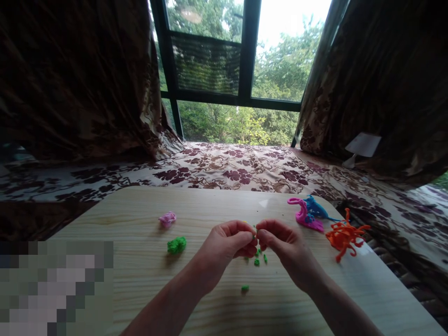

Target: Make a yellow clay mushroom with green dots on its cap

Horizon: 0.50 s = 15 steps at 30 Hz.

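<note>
Small green bit (254, 235), soft and clay-like, sat up off the table (140, 289), right where the two hands met near the middle. Left hand (224, 240): thumb and index pinched on it from its left side. Right hand (287, 242): thumb and index pinched in from its right. Neither hand was nearer; the bit lay between both sets of fingertips, which nearly touched. Its long axis couldn't be told, too small and mostly covered by fingers. Remaining fingers were curled in, both palms empty as far as could be seen.

Outward from there: loose green crumbs (256, 262) lay on the tabletop just below the fingertips, in the gap between the hands, apart from one another. Single green piece (245, 288) lay nearer the person, between the forearms, its long axis roughly side to side. Yellow speck (245, 222) showed just beyond the left hand, mostly hidden.

Green lump (176, 245) lay well off to the left, left hand nearer, with pink lump (167, 219) just beyond it, not touching. Right side, right hand nearer: magenta piece (303, 218) against blue piece (317, 208), and stringy orange piece (345, 237) beside them, close to the table edge.
</note>
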Motion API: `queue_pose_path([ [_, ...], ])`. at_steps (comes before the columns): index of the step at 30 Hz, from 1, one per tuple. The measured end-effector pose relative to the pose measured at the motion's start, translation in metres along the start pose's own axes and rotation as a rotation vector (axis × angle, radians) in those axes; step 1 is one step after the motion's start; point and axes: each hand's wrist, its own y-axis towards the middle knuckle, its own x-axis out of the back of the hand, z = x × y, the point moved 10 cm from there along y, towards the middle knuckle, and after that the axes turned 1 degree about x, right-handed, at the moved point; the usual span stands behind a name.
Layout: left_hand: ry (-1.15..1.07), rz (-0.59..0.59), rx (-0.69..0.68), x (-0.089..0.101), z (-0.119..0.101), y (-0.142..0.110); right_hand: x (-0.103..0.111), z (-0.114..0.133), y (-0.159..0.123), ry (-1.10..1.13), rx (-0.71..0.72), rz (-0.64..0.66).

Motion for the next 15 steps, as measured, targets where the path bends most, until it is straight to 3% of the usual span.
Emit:
queue_pose_path([
  [7, 0.015, -0.036, -0.003, 0.009, -0.002, 0.0, 0.015, -0.001, 0.005, -0.092, 0.039, -0.075],
  [15, 0.119, -0.099, -0.059, 0.013, -0.006, 0.001, 0.016, 0.002, 0.004, -0.212, 0.055, -0.066],
])
